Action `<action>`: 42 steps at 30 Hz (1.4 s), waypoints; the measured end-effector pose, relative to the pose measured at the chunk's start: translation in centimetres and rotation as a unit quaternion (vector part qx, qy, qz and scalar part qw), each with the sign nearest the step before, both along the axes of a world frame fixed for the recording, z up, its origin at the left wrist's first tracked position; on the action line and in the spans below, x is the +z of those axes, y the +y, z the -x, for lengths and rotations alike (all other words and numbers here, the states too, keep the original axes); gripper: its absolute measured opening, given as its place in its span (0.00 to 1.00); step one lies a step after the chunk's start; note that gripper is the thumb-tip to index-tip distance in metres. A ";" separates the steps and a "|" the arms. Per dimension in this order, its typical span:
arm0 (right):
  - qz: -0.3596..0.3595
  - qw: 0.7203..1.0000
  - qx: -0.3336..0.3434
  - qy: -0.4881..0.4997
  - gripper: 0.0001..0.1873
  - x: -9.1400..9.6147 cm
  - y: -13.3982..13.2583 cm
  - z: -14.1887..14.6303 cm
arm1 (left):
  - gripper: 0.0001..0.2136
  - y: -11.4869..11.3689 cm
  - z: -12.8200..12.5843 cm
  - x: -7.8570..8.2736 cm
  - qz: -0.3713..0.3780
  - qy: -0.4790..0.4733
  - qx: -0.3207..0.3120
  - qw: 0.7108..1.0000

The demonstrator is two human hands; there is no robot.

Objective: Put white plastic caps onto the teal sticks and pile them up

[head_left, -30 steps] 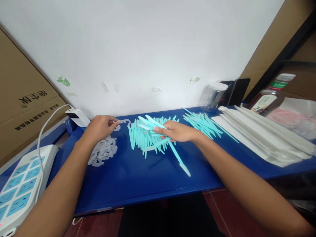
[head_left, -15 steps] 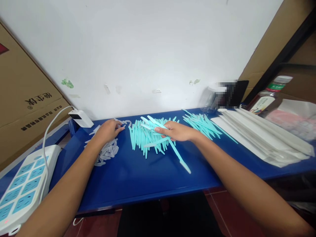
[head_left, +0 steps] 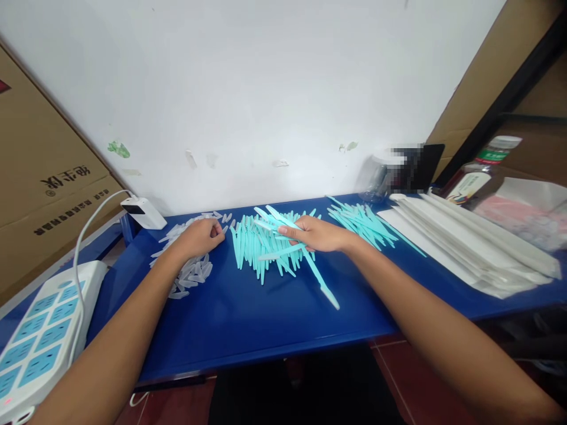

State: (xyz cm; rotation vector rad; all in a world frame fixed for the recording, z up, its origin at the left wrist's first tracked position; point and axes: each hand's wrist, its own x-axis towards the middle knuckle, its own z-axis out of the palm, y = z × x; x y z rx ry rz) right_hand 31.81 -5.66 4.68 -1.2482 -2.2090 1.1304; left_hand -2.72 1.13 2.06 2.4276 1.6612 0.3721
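My right hand (head_left: 314, 233) is closed around several turquoise eyebrow razors (head_left: 316, 271), which fan out on both sides of the fist; one points down toward the table's front. Below and behind it spreads a pile of similar razors (head_left: 248, 248). My left hand (head_left: 204, 236) is pinched closed over a pile of small translucent plastic caps (head_left: 195, 271). A pale piece shows by its fingertips, but whether the fingers hold it is unclear. The forearm and hand cover part of the cap pile.
Another heap of turquoise razors (head_left: 361, 224) lies right of centre on the blue table (head_left: 266, 321). Stacked white packets (head_left: 478, 248) are at the right, near a bottle (head_left: 478, 171) and a clear jar (head_left: 374, 180). A power strip (head_left: 44, 330) and white device (head_left: 144, 212) stand left.
My left hand has drawn its fingers together over the caps and shifted slightly right. The right hand keeps its hold on the razors, almost unmoved.
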 end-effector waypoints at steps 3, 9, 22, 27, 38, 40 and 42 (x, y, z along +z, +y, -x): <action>-0.005 1.000 0.007 0.008 0.36 0.1 -0.1 0.1 | 0.07 -0.5 -0.8 0.5 -0.013 -0.072 0.009 0.997; -0.004 1.000 -0.013 0.028 0.35 0.2 -0.2 0.2 | 0.10 -2.5 -3.4 2.0 0.103 -0.358 -0.028 0.928; -0.016 0.999 -0.010 0.037 0.35 0.2 0.0 0.3 | 0.25 -3.9 -5.0 1.8 0.213 -0.391 -0.106 0.889; -0.015 0.999 -0.015 0.032 0.34 0.2 0.0 0.4 | 0.21 -4.2 -5.6 1.6 0.212 -0.397 -0.120 0.885; -0.013 0.999 -0.024 0.026 0.34 -0.4 0.2 0.3 | 0.17 -4.8 -7.1 0.5 0.128 -0.406 -0.089 0.900; -0.012 0.999 -0.022 0.028 0.34 -0.5 0.3 0.3 | 0.16 -4.8 -7.2 0.5 0.135 -0.416 -0.087 0.895; -0.012 0.999 -0.022 0.028 0.33 -0.5 0.3 0.2 | 0.15 -5.0 -7.2 0.6 0.144 -0.431 -0.089 0.887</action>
